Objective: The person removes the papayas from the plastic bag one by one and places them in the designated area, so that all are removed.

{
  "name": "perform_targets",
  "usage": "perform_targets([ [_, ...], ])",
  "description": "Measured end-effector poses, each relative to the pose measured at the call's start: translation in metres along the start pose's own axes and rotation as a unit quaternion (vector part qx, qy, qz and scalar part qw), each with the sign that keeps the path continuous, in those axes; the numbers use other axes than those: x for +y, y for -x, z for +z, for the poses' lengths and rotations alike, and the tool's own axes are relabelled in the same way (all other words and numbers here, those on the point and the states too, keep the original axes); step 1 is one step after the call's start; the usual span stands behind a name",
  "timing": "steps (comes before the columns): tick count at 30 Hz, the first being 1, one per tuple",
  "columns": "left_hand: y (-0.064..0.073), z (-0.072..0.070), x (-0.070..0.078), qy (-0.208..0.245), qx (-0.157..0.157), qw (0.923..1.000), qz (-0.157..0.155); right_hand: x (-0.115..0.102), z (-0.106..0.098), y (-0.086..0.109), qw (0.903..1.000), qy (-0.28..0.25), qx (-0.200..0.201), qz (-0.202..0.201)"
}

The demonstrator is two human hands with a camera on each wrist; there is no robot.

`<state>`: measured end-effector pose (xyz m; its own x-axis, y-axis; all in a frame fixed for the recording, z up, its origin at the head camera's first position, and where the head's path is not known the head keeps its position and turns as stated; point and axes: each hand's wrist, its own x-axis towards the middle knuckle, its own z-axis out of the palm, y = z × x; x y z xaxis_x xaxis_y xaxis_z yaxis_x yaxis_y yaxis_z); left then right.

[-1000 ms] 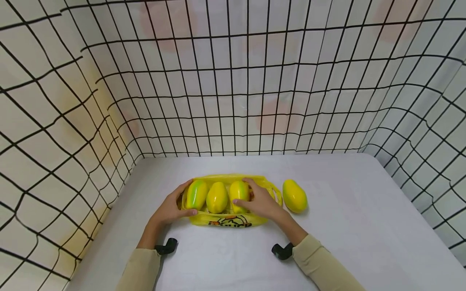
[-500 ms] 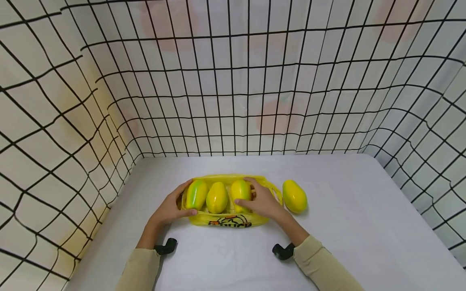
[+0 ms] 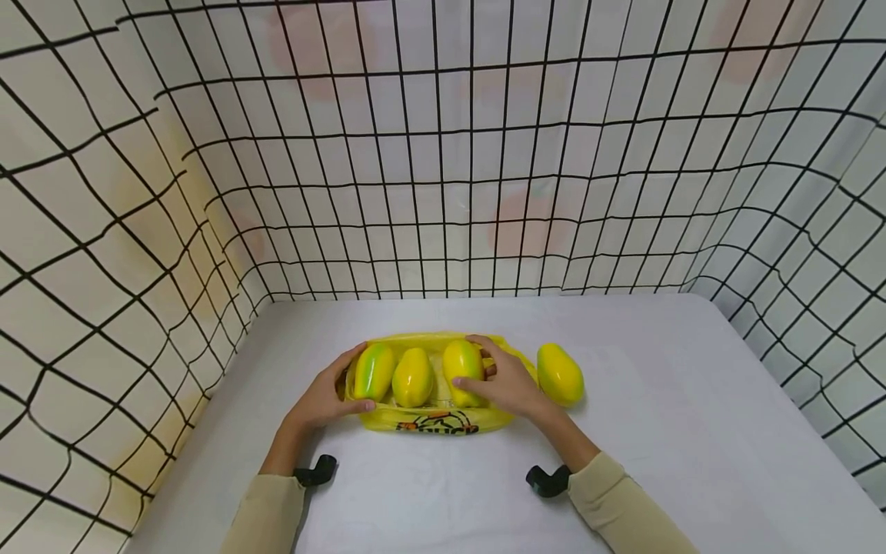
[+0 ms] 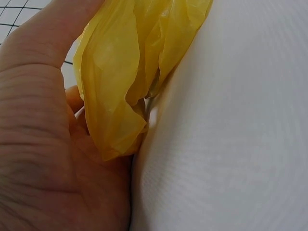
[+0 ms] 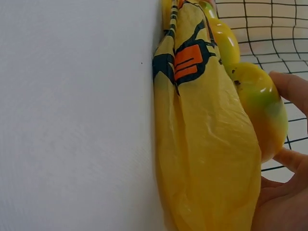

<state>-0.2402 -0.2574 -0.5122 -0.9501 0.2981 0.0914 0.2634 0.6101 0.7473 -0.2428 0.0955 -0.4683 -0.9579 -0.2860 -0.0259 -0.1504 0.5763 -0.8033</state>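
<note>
One mango (image 3: 461, 373) is gripped by the right hand (image 3: 511, 385), while the left hand (image 3: 331, 394), apart, holds the yellow bag (image 3: 493, 420) by its end. A steady bag should help.

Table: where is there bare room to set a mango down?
Bare table lies right of the loose mango, between the sleeves on the near side of the yellow bag, and in a strip from the bag to the back grid. Crowded: the bag, with three mangoes between the left hand and right hand.
</note>
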Motion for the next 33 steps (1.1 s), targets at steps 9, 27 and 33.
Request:
perform_targets([
  [9, 0.0, -0.002, 0.002, 0.015, -0.005, 0.9998, 0.014, -0.001, -0.013, 0.004, 0.9991, -0.032, 0.014, -0.025],
  [27, 0.0, 0.0, 0.001, 0.016, -0.003, 0.9998, 0.008, 0.003, -0.051, 0.019, 0.9971, -0.064, 0.03, -0.028],
  [33, 0.0, 0.0, 0.001, 0.019, -0.004, 0.9998, 0.006, 0.006, -0.062, 0.022, 0.9963, -0.076, 0.036, -0.019],
])
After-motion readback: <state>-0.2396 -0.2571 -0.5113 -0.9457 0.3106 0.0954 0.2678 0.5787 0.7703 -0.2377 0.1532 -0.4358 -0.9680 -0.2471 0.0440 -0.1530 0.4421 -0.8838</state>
